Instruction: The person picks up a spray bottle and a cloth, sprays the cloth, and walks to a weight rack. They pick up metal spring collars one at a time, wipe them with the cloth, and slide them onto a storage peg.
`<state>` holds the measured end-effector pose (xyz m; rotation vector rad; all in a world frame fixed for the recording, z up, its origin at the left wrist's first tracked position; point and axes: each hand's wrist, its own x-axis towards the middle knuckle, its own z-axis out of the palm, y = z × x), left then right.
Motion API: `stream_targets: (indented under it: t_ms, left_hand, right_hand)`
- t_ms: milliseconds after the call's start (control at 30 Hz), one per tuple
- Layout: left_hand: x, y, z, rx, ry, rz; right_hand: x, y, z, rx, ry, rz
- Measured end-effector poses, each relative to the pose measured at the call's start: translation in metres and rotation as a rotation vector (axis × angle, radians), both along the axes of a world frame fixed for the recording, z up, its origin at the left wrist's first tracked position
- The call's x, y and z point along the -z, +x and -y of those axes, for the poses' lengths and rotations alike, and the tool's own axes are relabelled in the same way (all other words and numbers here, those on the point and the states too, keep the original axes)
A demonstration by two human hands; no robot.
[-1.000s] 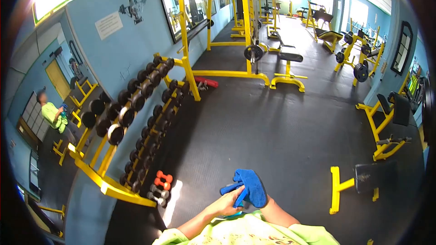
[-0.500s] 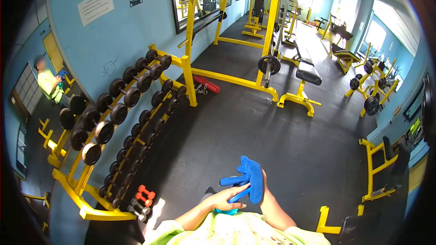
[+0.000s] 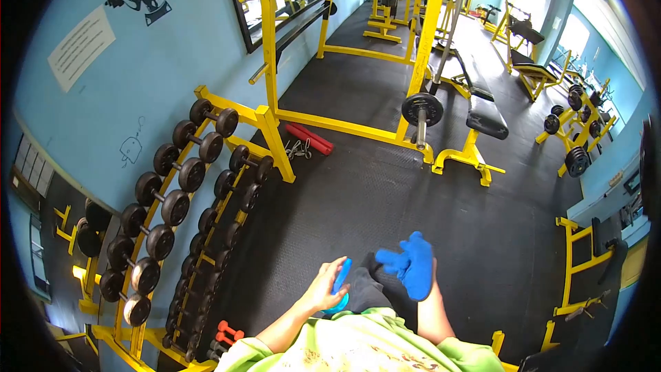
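My left hand (image 3: 322,291) is curled, thumb and fingers on either side of a slim light-blue object (image 3: 342,277); I cannot tell what it is. More cyan shows just beneath the thumb. A thick blue cloth (image 3: 416,270) with finger-like lobes, shaped like a glove, covers most of my right hand (image 3: 434,274). Only an edge of that hand and the wrist show, and the fingers are hidden behind the fabric. Both hands are in front of my green shirt, a short gap between them.
A yellow rack of black dumbbells (image 3: 175,207) stands left along the blue wall. Small red dumbbells (image 3: 227,331) lie by its foot. Ahead are a red roll (image 3: 309,138), a loaded barbell (image 3: 422,110) and a black bench (image 3: 486,116). A yellow frame (image 3: 566,269) is at right.
My hands have moved apart: the left has drawn back to the left, off the blue cloth, and the right has shifted right with it. The view has turned and tilted.
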<state>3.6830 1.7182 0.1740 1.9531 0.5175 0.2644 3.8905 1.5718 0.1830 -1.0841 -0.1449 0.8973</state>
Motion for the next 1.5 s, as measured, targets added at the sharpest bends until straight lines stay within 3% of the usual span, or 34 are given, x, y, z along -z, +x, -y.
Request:
stream_targets:
  t_ms: [33,133,167,200,267,300,400,467,633,800,933,1000,1100,1167,1233,1267,1333,1433,1500]
  left_hand:
    - [0.002,0.013,-0.018,-0.053,0.002,-0.061]
    - [0.024,0.055,-0.074,-0.250,0.150,-0.074]
    - [0.025,0.071,-0.094,-0.313,0.139,-0.068]
    - [0.026,0.085,-0.113,-0.322,0.145,-0.083]
    - [0.024,0.112,-0.153,-0.431,0.267,-0.071]
    - [0.019,0.123,-0.170,-0.478,0.300,-0.109]
    - [0.017,0.155,-0.225,-0.587,0.382,-0.124]
    - [0.023,0.175,-0.263,-0.660,0.297,-0.084]
    - [0.058,0.224,-0.359,-0.785,0.152,-0.101]
    - [0.125,0.263,-0.454,-0.688,0.132,-0.191]
    - [0.176,0.287,-0.518,-0.541,0.072,-0.310]
    - [0.214,0.299,-0.546,-0.495,0.111,-0.331]
    - [0.286,0.322,-0.580,-0.449,0.021,-0.397]
    - [0.340,0.337,-0.596,-0.447,-0.029,-0.487]
    - [0.398,0.350,-0.606,-0.493,-0.026,-0.570]
    - [0.425,0.358,-0.610,-0.525,-0.019,-0.615]
    - [0.491,0.364,-0.614,-0.599,0.014,-0.676]
    - [0.552,0.373,-0.619,-0.617,-0.053,-0.636]
    - [0.581,0.384,-0.619,-0.667,-0.043,-0.649]
  right_hand:
    - [0.010,0.013,-0.015,-0.047,-0.174,-0.020]
    - [-0.039,0.015,-0.063,-0.117,-0.152,-0.025]
    - [-0.027,0.032,-0.086,-0.209,-0.122,0.128]
    - [-0.018,0.054,-0.113,-0.220,-0.116,0.114]
    - [0.009,0.107,-0.177,-0.552,-0.245,0.072]
    - [0.050,0.127,-0.204,-0.614,-0.202,0.008]
    - [0.025,0.170,-0.286,-0.715,-0.171,-0.005]
    - [0.021,0.196,-0.338,-0.750,-0.148,-0.107]
    - [0.066,0.246,-0.444,-0.670,-0.117,-0.170]
    - [0.105,0.275,-0.517,-0.541,-0.324,-0.204]
    - [0.134,0.300,-0.579,-0.353,-0.457,-0.407]
    - [0.171,0.317,-0.605,-0.354,-0.487,-0.450]
    - [0.276,0.335,-0.637,-0.274,-0.430,-0.612]
    - [0.362,0.343,-0.652,-0.513,-0.717,-0.123]
    - [0.416,0.342,-0.681,-0.171,-0.615,-0.585]
    - [0.441,0.343,-0.690,-0.166,-0.655,-0.614]
    - [0.490,0.350,-0.699,-0.362,-0.737,-0.525]
    - [0.562,0.356,-0.693,-0.393,-0.770,-0.407]
    - [0.570,0.373,-0.705,-0.438,-0.867,-0.396]
